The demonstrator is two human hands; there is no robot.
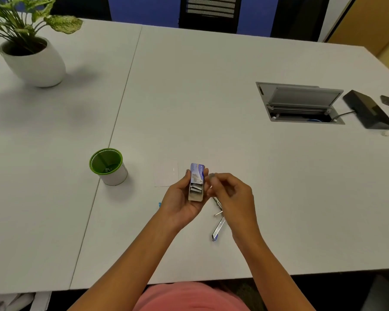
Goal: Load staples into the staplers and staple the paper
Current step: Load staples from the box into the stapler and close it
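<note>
A: Where is the staple box?

B: The staple box (196, 180) sits in the left hand (182, 199), gripped between thumb and fingers above the white table (211, 97). Its inner tray is slid out toward the person, with grey staple strips (195, 188) showing inside.

A: And the right hand?

B: The right hand (230, 191) is just beside the box, fingertips pinched together on something small and grey; it is too blurred to tell what.

A: Any writing?

B: The sleeve is blue and purple with print on it, too small to read.

A: The stapler?

B: An opened stapler (218, 223), silver with a blue end, lies on the table under the right hand, which hides part of it. A white paper sheet (166, 177) lies flat just beyond the left hand.

A: What else?

B: A green-rimmed cup (109, 167) to the left, a potted plant (32, 48) at the far left, an open cable hatch (301, 104) and a black device (368, 111) on the right.
</note>
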